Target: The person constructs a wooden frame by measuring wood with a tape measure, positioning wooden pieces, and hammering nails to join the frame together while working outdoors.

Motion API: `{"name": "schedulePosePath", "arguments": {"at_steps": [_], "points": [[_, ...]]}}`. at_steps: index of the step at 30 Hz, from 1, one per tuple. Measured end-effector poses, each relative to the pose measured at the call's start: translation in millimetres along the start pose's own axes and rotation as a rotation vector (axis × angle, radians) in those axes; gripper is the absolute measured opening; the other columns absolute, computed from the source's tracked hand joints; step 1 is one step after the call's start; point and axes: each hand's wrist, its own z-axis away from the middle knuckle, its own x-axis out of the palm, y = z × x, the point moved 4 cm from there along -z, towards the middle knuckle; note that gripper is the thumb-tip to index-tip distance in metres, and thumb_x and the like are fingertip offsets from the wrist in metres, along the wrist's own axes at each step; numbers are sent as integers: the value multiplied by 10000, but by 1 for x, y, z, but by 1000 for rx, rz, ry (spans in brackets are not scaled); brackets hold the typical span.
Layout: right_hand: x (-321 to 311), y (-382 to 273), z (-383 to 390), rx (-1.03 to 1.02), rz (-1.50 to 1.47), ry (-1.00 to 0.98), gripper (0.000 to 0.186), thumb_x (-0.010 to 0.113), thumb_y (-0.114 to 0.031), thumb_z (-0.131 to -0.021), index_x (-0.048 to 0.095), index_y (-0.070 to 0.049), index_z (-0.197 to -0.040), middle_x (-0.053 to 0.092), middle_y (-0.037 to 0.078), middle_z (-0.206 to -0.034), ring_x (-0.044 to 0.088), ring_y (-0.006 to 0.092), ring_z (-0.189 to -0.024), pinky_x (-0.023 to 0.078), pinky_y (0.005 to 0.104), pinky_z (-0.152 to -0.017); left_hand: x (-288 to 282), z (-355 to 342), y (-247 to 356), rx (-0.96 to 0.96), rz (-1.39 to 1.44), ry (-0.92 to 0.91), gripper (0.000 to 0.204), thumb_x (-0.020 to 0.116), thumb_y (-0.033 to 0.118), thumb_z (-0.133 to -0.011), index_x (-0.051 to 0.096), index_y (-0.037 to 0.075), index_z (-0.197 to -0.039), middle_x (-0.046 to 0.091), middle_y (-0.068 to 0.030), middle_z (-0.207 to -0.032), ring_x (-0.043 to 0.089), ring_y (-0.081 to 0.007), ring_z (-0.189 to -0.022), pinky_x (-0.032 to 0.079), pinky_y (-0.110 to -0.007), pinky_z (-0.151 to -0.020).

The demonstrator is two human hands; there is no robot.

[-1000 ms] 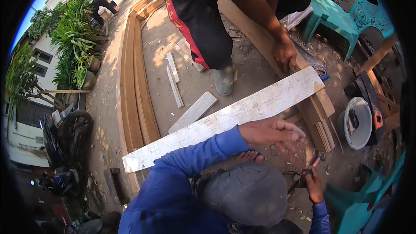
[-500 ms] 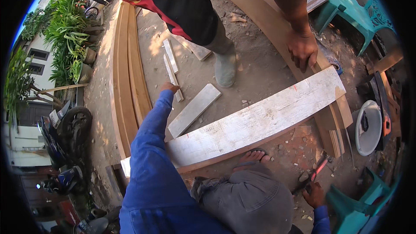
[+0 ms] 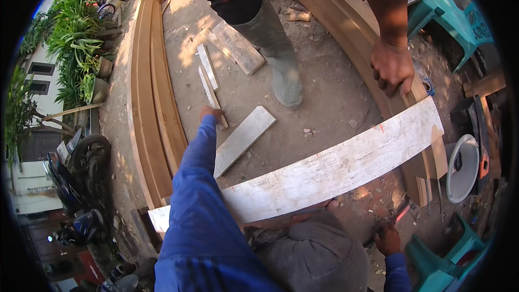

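Observation:
My left hand [image 3: 211, 113] reaches forward in a blue sleeve, its fingers closed at the near end of a thin wood strip [image 3: 207, 87] on the ground. Low on the right, my right hand [image 3: 388, 239] is curled round the dark grip of a red-handled tool [image 3: 402, 213], apparently a hammer, partly hidden and blurred. A long whitish plank [image 3: 335, 165] lies across in front of me, passing beneath my left arm. Its right end rests on stacked brown boards [image 3: 423, 159]. A co-worker's fist [image 3: 393, 67] presses on those boards just beyond the plank.
Long brown timbers [image 3: 151, 97] run along the left. A short board [image 3: 245, 139] lies inside the frame, near the co-worker's rubber boot [image 3: 286, 84]. Green plastic chairs [image 3: 446, 13] stand at the right, beside a white basin [image 3: 463, 167]. A motorcycle [image 3: 81, 167] is parked at far left.
The view has shifted slightly. The co-worker's other hand now shows at the top right. My left hand stays at the strip, and my right hand remains low beside the red-handled tool.

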Motion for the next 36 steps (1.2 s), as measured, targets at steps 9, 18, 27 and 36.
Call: {"name": "schedulePosePath", "arguments": {"at_steps": [9,18,27,36], "points": [[-26,-40,2,-128,263,214,621,811,-284,-781,568,-111,-1326,561,194,-1267,581,422,-1157,486,515,-971,-100,132,75,240,1279,-1150,586,697,56,-934,459,32,-1469,622,-115,-1340,651,-261,-1203,553,-399,-1054],[-187,-132,29,-314,-49,534,412,788,-249,-812,661,-64,-1156,628,170,-1132,637,378,-1026,500,473,-887,-175,258,177,660,944,-1257,748,733,28,-894,392,25,-1559,593,-77,-1419,565,-192,-1310,395,-365,-1159],[-285,-132,133,-433,15,1203,803,908,-259,-695,556,-130,-1405,443,230,-1448,546,411,-1192,479,494,-991,-256,422,235,1187,358,-999,654,678,-28,-884,498,43,-1509,589,-78,-1303,573,-189,-1200,438,-313,-1042],[-172,-72,143,-212,13,801,623,840,-365,-809,591,-92,-1311,577,192,-1279,585,377,-1121,483,462,-882,-180,523,256,1879,-186,-882,574,647,-8,-928,524,75,-1482,590,-170,-1257,579,-345,-1157,461,-418,-1011]]}}
